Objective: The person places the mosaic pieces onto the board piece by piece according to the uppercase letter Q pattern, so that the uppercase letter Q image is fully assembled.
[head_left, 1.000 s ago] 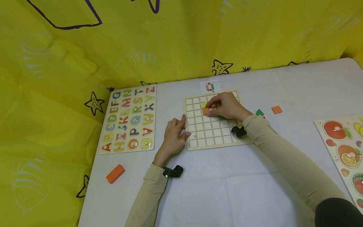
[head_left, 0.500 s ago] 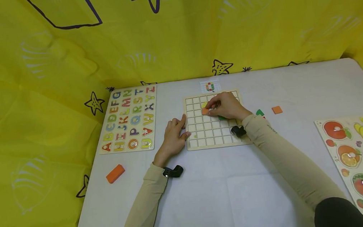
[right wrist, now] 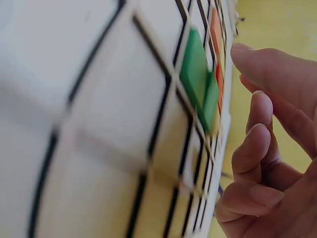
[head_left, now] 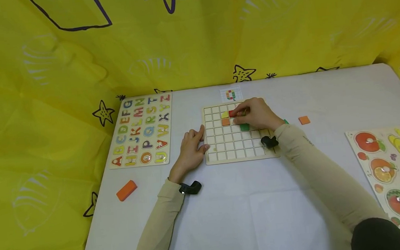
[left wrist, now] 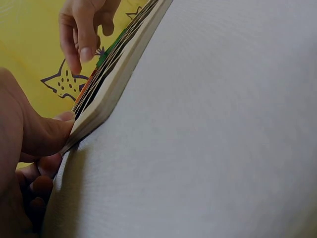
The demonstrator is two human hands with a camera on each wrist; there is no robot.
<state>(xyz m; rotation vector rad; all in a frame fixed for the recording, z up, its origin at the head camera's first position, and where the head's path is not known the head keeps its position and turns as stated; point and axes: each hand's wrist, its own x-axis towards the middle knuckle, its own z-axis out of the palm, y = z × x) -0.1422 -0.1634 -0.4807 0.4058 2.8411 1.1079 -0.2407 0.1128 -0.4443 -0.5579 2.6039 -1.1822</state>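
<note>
In the head view a wooden grid board (head_left: 220,148) bears a yellow tile (head_left: 224,115), a red tile (head_left: 232,113), an orange tile (head_left: 225,122) and a green tile (head_left: 244,127). My left hand (head_left: 189,151) rests at the board's left edge, index finger and thumb touching it; the left wrist view has the thumb (left wrist: 52,133) lying on the corner of the rim. Over the tiles is my right hand (head_left: 256,114), its index fingertip overlapping the red tile. Nothing shows between its thumb and index finger (right wrist: 270,74) in the right wrist view.
A pattern card (head_left: 230,94) lies behind the board. Left of it are an alphabet puzzle (head_left: 140,132) and an orange block (head_left: 126,190). An orange tile (head_left: 304,120) and a fruit puzzle (head_left: 397,175) lie to the right. A yellow curtain (head_left: 192,42) hangs behind the table.
My right hand has let go of the orange tile and moved a little right, uncovering the red tile. The orange tile stays in its square below the yellow one. My left hand has not moved.
</note>
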